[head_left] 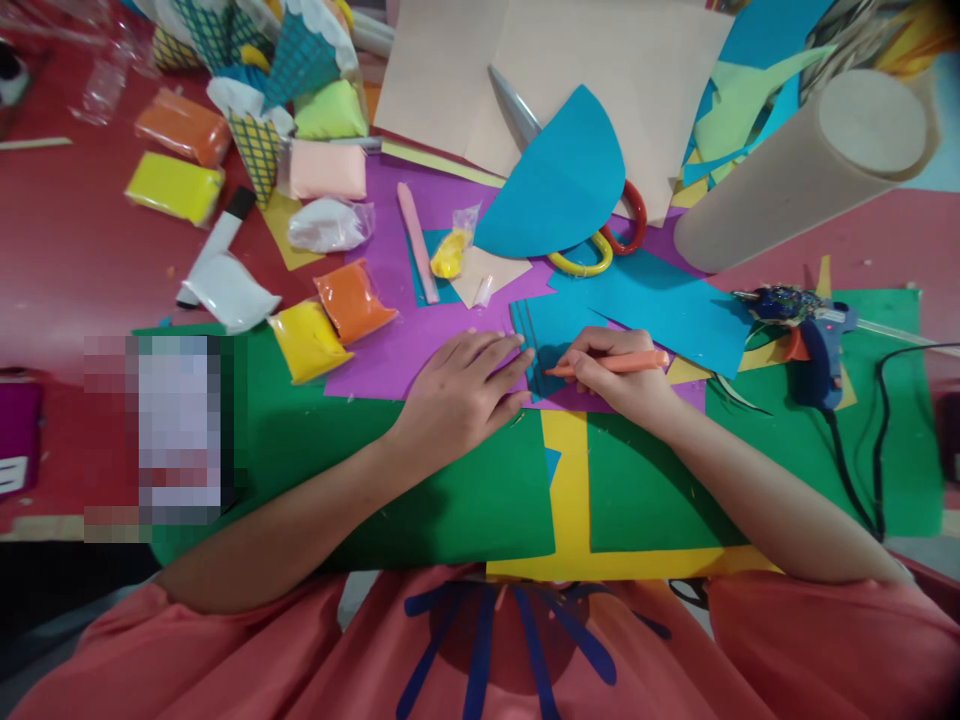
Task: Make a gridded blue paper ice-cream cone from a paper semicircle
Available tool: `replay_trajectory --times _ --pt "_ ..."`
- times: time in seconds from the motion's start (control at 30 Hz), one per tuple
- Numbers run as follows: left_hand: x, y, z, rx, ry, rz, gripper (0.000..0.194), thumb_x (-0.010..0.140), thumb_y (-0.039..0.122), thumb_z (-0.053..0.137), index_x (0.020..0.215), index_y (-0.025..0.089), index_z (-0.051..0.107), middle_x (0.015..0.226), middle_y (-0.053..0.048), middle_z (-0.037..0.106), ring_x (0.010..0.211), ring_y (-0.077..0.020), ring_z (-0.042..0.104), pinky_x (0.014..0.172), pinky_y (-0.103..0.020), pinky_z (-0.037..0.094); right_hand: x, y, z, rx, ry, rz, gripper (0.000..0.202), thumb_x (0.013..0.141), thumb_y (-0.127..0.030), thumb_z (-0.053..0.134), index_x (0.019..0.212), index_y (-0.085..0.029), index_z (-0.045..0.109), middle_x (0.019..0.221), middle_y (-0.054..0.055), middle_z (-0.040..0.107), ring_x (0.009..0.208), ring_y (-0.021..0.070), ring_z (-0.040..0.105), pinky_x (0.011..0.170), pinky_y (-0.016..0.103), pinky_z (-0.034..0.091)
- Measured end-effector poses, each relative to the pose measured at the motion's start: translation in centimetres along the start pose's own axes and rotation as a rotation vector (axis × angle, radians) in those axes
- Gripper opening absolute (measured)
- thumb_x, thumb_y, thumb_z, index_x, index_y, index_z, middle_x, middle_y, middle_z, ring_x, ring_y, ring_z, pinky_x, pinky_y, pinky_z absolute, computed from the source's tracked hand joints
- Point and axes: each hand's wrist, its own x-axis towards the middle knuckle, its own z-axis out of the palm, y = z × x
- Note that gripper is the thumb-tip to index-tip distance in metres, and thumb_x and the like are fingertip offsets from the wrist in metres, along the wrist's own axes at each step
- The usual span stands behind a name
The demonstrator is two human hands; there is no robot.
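Observation:
My right hand (619, 368) grips an orange pen (637, 361), its tip touching a blue paper piece (559, 325) marked with dark lines. My left hand (472, 385) lies flat with fingers spread, fingertips at that paper's left edge, over a purple sheet (375, 360). Just above sits a blue paper half-circle (562, 185), covering part of scissors (581, 258) with red and yellow handles. A larger blue paper piece (667, 310) lies to the right of the marked one. Near the left fingers are a pink marker (418, 242) and a small yellow clay piece (450, 253).
Clay packets (310, 340) and small decorated cones (255, 140) crowd the left. A rolled tube (787, 180) and a corded glue gun (819, 355) are at right. Green sheets (450, 510) lie under my forearms; a blurred-out object (180, 430) is at far left.

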Motion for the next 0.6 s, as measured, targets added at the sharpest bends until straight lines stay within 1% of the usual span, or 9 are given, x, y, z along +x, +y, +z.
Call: replay_trajectory --times 0.2,0.3,0.4,0.6 --pt "-0.01 -0.02 -0.02 0.054 0.024 0.026 0.034 0.098 0.030 0.044 0.121 0.013 0.062 0.124 -0.012 0.064 0.112 -0.0267 0.059 0.098 -0.044 0.049 0.00 -0.06 -0.16 -0.028 -0.057 0.004 0.022 0.076 -0.025 0.053 0.056 -0.017 0.057 0.053 0.000 0.059 0.047 0.0081 0.050 0.044 0.021 0.034" --pt "-0.02 -0.08 -0.01 0.046 0.035 0.032 0.034 0.098 0.029 0.045 0.121 0.012 0.063 0.124 -0.013 0.065 0.112 -0.0274 0.059 0.097 -0.045 0.049 -0.05 -0.02 -0.22 -0.045 -0.090 0.012 0.025 0.076 -0.027 0.052 0.053 -0.017 0.051 0.051 -0.001 0.056 0.047 0.0077 0.046 0.045 0.022 0.031" --pt "0.00 -0.11 -0.01 0.032 0.025 0.020 0.033 0.098 0.029 0.046 0.122 0.014 0.062 0.124 -0.013 0.064 0.113 -0.0272 0.059 0.098 -0.046 0.049 -0.06 -0.05 -0.24 -0.051 -0.110 0.015 0.026 0.075 -0.027 0.051 0.051 -0.018 0.046 0.049 -0.002 0.050 0.047 0.0073 0.043 0.045 0.022 0.030" --pt "-0.01 -0.02 0.06 0.023 0.021 0.013 0.033 0.098 0.029 0.045 0.122 0.013 0.062 0.124 -0.013 0.064 0.113 -0.0273 0.059 0.098 -0.046 0.049 -0.04 0.07 -0.26 -0.045 -0.140 0.008 0.026 0.074 -0.026 0.051 0.051 -0.019 0.043 0.049 -0.003 0.047 0.047 0.0070 0.040 0.045 0.022 0.028"
